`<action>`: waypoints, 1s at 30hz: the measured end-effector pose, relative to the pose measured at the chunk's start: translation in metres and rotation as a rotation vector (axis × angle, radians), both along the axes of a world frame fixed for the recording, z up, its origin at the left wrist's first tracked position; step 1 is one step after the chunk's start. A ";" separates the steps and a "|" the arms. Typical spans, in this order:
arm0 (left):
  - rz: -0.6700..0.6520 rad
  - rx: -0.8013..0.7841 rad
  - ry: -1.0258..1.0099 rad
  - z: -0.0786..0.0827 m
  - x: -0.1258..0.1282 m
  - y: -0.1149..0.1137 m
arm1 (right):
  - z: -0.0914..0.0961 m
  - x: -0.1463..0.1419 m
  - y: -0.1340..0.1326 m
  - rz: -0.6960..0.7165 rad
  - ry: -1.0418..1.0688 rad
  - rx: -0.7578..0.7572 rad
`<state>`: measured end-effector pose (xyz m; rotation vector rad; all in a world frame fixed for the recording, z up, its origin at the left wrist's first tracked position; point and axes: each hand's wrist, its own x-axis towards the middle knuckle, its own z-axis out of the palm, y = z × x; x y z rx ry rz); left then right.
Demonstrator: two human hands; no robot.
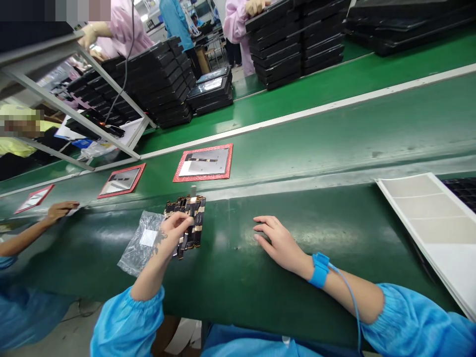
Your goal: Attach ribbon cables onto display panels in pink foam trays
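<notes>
My left hand (pixel 174 232) is pinched on a pile of thin black-and-gold flex cable strips (pixel 191 218) lying on the green bench edge. A clear plastic bag (pixel 140 244) with a white label lies just left of that hand. My right hand (pixel 277 240) rests flat on the green surface, fingers stretched out and holding nothing; a blue strap with a cord is round its wrist. Beyond the pile, a red-framed tray (pixel 204 163) with a grey panel sits on the belt.
Two more red-framed trays (pixel 122 180) lie further left on the green conveyor (pixel 334 134). A co-worker's hand (pixel 59 210) touches the bench at left. White sheets (pixel 431 218) lie at right. Stacks of black trays (pixel 159 79) and other people stand behind.
</notes>
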<state>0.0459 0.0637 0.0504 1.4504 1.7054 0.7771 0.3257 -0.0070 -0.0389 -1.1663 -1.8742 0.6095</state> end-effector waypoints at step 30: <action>-0.298 -0.042 -0.652 -0.073 0.139 -0.032 | 0.000 0.018 0.003 -0.085 0.191 -0.211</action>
